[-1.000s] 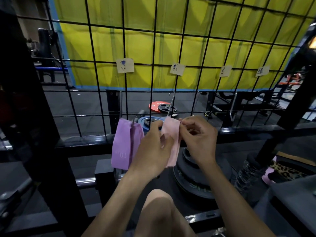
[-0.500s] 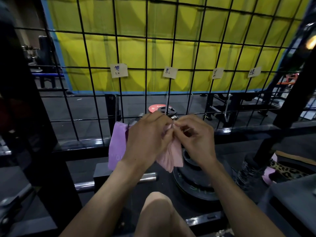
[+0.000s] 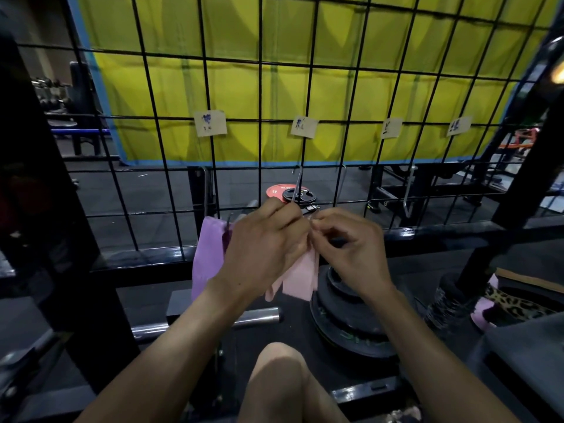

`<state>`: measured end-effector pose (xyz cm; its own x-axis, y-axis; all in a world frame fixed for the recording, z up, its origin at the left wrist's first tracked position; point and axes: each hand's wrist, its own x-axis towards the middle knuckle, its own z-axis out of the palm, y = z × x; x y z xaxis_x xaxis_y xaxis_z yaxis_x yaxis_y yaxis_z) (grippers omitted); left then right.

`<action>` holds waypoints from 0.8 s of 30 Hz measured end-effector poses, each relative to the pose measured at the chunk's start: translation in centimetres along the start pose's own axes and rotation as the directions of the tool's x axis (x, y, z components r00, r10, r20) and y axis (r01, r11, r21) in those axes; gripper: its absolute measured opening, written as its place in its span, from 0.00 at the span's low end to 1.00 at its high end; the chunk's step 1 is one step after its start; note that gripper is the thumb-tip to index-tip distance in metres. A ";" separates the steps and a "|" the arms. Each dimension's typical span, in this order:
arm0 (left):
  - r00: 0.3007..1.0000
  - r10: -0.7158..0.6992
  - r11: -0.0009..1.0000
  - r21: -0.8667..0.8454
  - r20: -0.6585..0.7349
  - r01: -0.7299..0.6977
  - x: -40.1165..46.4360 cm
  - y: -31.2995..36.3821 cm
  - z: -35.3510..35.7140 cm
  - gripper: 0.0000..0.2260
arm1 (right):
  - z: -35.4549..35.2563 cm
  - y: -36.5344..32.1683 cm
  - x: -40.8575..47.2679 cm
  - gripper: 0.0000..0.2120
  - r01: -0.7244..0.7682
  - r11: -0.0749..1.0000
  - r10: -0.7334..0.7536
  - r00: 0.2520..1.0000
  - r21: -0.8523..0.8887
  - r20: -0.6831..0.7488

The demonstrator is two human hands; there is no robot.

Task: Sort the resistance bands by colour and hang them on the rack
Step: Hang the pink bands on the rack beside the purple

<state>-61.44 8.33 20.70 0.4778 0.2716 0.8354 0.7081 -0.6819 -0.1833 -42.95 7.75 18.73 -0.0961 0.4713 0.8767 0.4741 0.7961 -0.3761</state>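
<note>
A black wire grid rack stands in front of me, with several paper labels clipped along one wire. A purple band hangs from a hook under the leftmost label. A pink band hangs between my hands below a metal S-hook under the second label. My left hand grips the pink band's top at the hook's lower end. My right hand pinches the band's top edge from the right. The hook's tip is hidden behind my fingers.
More empty hooks hang under the labels to the right. A stack of black weight plates sits below the hands, with a steel bar to its left. A red plate lies beyond the grid. My knee is at the bottom.
Both hands have risen with the pink band to the hook's lower end, and my left hand has closed over the band's top. The purple band hangs unchanged.
</note>
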 end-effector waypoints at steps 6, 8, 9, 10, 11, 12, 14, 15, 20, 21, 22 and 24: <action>0.980 -0.136 0.983 -0.139 -0.142 0.117 -1.9 0.8 1.1 0.05 | 1.3 -0.3 -2.1 0.08 -0.039 0.998 0.033 0.991 -0.051 -0.128; 0.963 -0.230 0.960 -0.195 -0.141 0.200 -2.4 1.3 1.4 0.09 | 1.3 -0.7 -2.2 0.09 -0.098 0.994 0.102 0.987 0.037 -0.124; 0.952 -0.280 0.942 -0.225 -0.119 0.249 -2.8 1.7 1.5 0.12 | 1.3 -0.9 -2.3 0.10 -0.142 0.987 0.150 0.983 0.074 -0.109; 0.941 -0.329 0.921 -0.250 -0.083 0.300 -3.2 2.0 1.6 0.15 | 1.3 -1.0 -2.3 0.12 -0.195 0.977 0.203 0.975 0.091 -0.088; 0.926 -0.376 0.896 -0.273 -0.043 0.351 -3.6 2.4 1.8 0.18 | 1.3 -1.1 -2.5 0.15 -0.254 0.963 0.260 0.963 0.089 -0.065; 0.907 -0.421 0.867 -0.298 -0.014 0.398 -4.1 2.7 1.9 0.20 | 1.3 -1.2 -2.7 0.17 -0.314 0.946 0.318 0.947 0.076 -0.043; 0.874 -0.486 0.821 -0.341 0.005 0.459 -4.8 3.4 2.2 0.20 | 1.4 -1.2 -3.2 0.17 -0.403 0.914 0.403 0.915 0.044 -0.003; 0.864 -0.503 0.808 -0.352 0.005 0.472 -5.1 3.8 2.2 0.20 | 1.4 -1.1 -3.5 0.14 -0.427 0.904 0.427 0.904 0.027 0.012; 0.867 -0.498 0.796 -0.400 -0.004 0.455 -6.5 5.2 2.4 0.20 | 1.7 -1.2 -5.6 0.06 -0.470 0.882 0.471 0.880 -0.034 0.053; 0.871 -0.491 0.798 -0.403 -0.001 0.449 -7.0 5.4 2.5 0.20 | 1.8 -1.3 -6.1 0.06 -0.480 0.877 0.481 0.874 -0.029 0.062; 0.872 -0.490 0.793 -0.411 0.008 0.450 -7.7 5.6 2.7 0.20 | 1.8 -1.3 -6.6 0.07 -0.491 0.871 0.491 0.869 -0.023 0.067; 0.867 -0.498 0.776 -0.432 0.025 0.459 -9.0 5.8 2.9 0.21 | 1.7 -1.1 -7.2 0.07 -0.489 0.872 0.490 0.869 -0.032 0.070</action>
<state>-60.12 3.94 10.63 0.0744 0.5925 0.8021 0.5441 -0.6982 0.4653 -44.28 4.12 12.30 0.0877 0.8260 0.5569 0.4883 0.4516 -0.7468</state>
